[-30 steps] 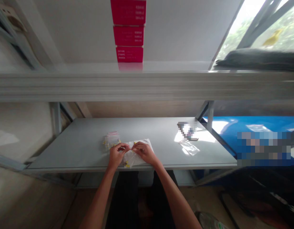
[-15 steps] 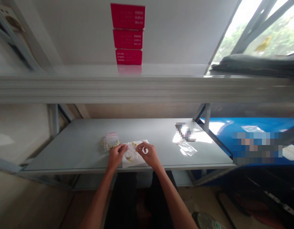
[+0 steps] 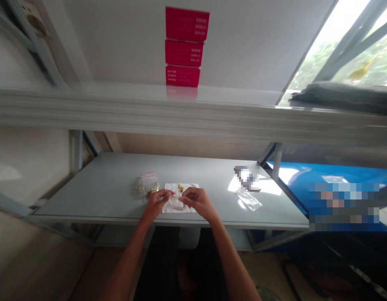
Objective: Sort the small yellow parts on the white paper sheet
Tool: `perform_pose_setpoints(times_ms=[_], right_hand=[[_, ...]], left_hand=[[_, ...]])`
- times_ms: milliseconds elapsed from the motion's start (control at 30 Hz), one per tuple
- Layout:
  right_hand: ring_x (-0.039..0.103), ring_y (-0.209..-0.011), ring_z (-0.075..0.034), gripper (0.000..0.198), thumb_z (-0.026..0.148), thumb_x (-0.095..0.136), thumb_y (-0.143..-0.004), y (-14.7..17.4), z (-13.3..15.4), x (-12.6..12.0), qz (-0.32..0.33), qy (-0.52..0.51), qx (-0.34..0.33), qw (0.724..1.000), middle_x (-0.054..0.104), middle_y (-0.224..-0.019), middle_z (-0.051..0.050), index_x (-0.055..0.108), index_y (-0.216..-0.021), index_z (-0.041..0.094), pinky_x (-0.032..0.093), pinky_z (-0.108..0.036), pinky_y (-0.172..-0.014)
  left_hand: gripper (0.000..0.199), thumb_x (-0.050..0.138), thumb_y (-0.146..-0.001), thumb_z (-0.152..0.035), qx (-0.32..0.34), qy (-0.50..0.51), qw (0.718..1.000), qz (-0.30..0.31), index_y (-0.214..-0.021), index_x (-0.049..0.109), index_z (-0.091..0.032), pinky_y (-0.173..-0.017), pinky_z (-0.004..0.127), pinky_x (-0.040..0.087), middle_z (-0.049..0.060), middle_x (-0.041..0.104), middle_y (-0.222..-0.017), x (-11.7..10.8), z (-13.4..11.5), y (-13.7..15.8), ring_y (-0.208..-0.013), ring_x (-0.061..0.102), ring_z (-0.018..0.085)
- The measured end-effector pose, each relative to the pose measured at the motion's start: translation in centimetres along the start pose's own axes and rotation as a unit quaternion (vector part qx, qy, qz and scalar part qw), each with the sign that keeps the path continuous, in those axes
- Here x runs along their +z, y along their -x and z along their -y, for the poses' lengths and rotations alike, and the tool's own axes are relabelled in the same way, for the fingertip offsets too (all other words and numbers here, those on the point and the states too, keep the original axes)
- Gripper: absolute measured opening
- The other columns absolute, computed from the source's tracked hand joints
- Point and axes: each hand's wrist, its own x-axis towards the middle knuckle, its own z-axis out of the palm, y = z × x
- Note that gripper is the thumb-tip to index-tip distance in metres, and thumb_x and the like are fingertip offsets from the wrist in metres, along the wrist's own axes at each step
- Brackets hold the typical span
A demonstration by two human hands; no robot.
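My left hand (image 3: 157, 202) and my right hand (image 3: 196, 201) are close together near the table's front edge, both with fingers pinched. Stretched between them is a small clear zip bag (image 3: 178, 204) with a reddish strip along its top. Its contents cannot be made out. Beneath lies a white sheet (image 3: 192, 186), cloth or paper, partly hidden by my hands. Several small yellow pieces (image 3: 181, 188) rest on its far part. Just left of my left hand are clear zip bags (image 3: 148, 180) with red strips, with small yellow pieces in or around them.
On the grey table (image 3: 114, 179), a clear plastic bag (image 3: 249, 200) lies at the right near a blurred-out dark object (image 3: 247, 179). A shelf (image 3: 124, 110) crosses above, bearing three stacked red boxes (image 3: 183, 52). Beyond the right end is a blue surface (image 3: 353, 169).
My hands have drawn closer together, and the bag's reddish strip now shows between them. Yellow pieces on the sheet's near part are now out of sight. The whole view has shifted slightly.
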Motion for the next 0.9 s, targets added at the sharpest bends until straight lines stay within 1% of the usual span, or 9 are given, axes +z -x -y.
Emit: perform_pose_setpoints(times_ms=[67, 167, 267, 367, 467, 567, 700, 833, 900], right_hand=[[0.053, -0.050, -0.012, 0.038, 0.054, 0.075, -0.077, -0.4, -1.3, 0.8, -0.017, -0.025, 0.008, 1.000, 0.059, -0.058, 0.001, 0.061, -0.075, 0.018, 0.040, -0.023, -0.050], [0.048, -0.049, -0.011, 0.038, 0.053, 0.075, -0.077, -0.9, -3.2, 1.8, -0.060, -0.009, -0.003, 0.998, 0.054, -0.056, 0.003, 0.058, -0.073, 0.019, 0.037, -0.023, -0.049], [0.046, -0.053, -0.011, 0.035, 0.052, 0.072, -0.081, -1.0, -4.3, 2.4, -0.091, 0.004, -0.029, 0.995, 0.054, -0.062, 0.002, 0.059, -0.075, 0.020, 0.036, -0.024, -0.050], [0.051, -0.060, -0.013, 0.031, 0.051, 0.069, -0.085, -0.8, -4.2, 2.7, -0.100, 0.028, -0.052, 0.993, 0.059, -0.072, 0.000, 0.063, -0.087, 0.020, 0.039, -0.024, -0.055], [0.053, -0.061, -0.014, 0.032, 0.051, 0.065, -0.088, -0.7, -4.1, 3.0, -0.084, 0.072, -0.051, 0.992, 0.061, -0.073, 0.000, 0.067, -0.099, 0.021, 0.040, -0.024, -0.056], [0.054, -0.062, -0.014, 0.033, 0.052, 0.062, -0.090, -0.6, -4.1, 3.1, -0.088, 0.107, -0.041, 0.990, 0.063, -0.072, -0.001, 0.069, -0.091, 0.020, 0.040, -0.024, -0.058], [0.053, -0.060, -0.014, 0.033, 0.050, 0.058, -0.092, -0.5, -4.2, 3.1, -0.112, 0.119, -0.046, 0.985, 0.062, -0.068, -0.001, 0.067, -0.086, 0.019, 0.038, -0.024, -0.057], [0.054, -0.061, -0.014, 0.029, 0.045, 0.058, -0.092, -0.3, -4.0, 3.2, -0.115, 0.142, -0.057, 0.981, 0.064, -0.070, -0.002, 0.067, -0.085, 0.019, 0.038, -0.024, -0.057], [0.054, -0.061, -0.014, 0.024, 0.040, 0.058, -0.091, -0.2, -4.0, 3.3, -0.115, 0.157, -0.062, 0.979, 0.064, -0.070, -0.002, 0.067, -0.084, 0.019, 0.039, -0.024, -0.059]], left_hand=[[0.037, 0.062, -0.086, -0.051, -0.008, -0.009, 1.000, -0.010, -0.089, 0.077, -0.017, -0.082, 0.031, 0.052, 0.008, 0.077, -0.091, 0.1, 0.0, -0.1, -0.089, 0.070, 0.025], [0.042, 0.055, -0.090, -0.054, -0.032, -0.002, 0.998, -0.052, -0.084, 0.075, -0.017, -0.076, 0.030, 0.052, 0.007, 0.076, -0.080, 0.4, -0.6, -0.1, -0.079, 0.070, 0.023], [0.041, 0.056, -0.090, -0.054, -0.035, 0.013, 0.998, -0.047, -0.084, 0.074, -0.017, -0.073, 0.028, 0.052, 0.005, 0.074, -0.073, 0.5, -1.6, 0.1, -0.073, 0.069, 0.021], [0.034, 0.064, -0.086, -0.050, -0.018, 0.004, 0.999, -0.028, -0.082, 0.073, -0.017, -0.075, 0.028, 0.052, 0.005, 0.074, -0.077, 0.5, -1.9, 0.2, -0.076, 0.069, 0.021], [0.032, 0.068, -0.082, -0.049, -0.009, -0.010, 0.999, -0.043, -0.081, 0.074, -0.017, -0.075, 0.028, 0.053, 0.006, 0.075, -0.080, 0.4, -1.6, 0.2, -0.078, 0.069, 0.021], [0.032, 0.068, -0.082, -0.049, -0.009, -0.018, 0.999, -0.043, -0.085, 0.074, -0.018, -0.071, 0.027, 0.053, 0.006, 0.075, -0.082, 0.4, -1.3, 0.0, -0.076, 0.069, 0.020], [0.031, 0.068, -0.081, -0.049, 0.000, -0.016, 1.000, -0.024, -0.083, 0.074, -0.018, -0.069, 0.027, 0.053, 0.008, 0.075, -0.096, 0.3, -1.0, -0.2, -0.079, 0.068, 0.020], [0.031, 0.070, -0.080, -0.049, 0.005, -0.040, 0.998, -0.040, -0.077, 0.072, -0.019, -0.070, 0.028, 0.052, 0.005, 0.073, -0.078, 0.3, -0.8, -0.2, -0.075, 0.067, 0.021], [0.030, 0.069, -0.081, -0.049, 0.008, -0.051, 0.998, -0.040, -0.075, 0.072, -0.019, -0.070, 0.028, 0.052, 0.004, 0.072, -0.076, 0.2, -0.8, -0.1, -0.075, 0.066, 0.021]])
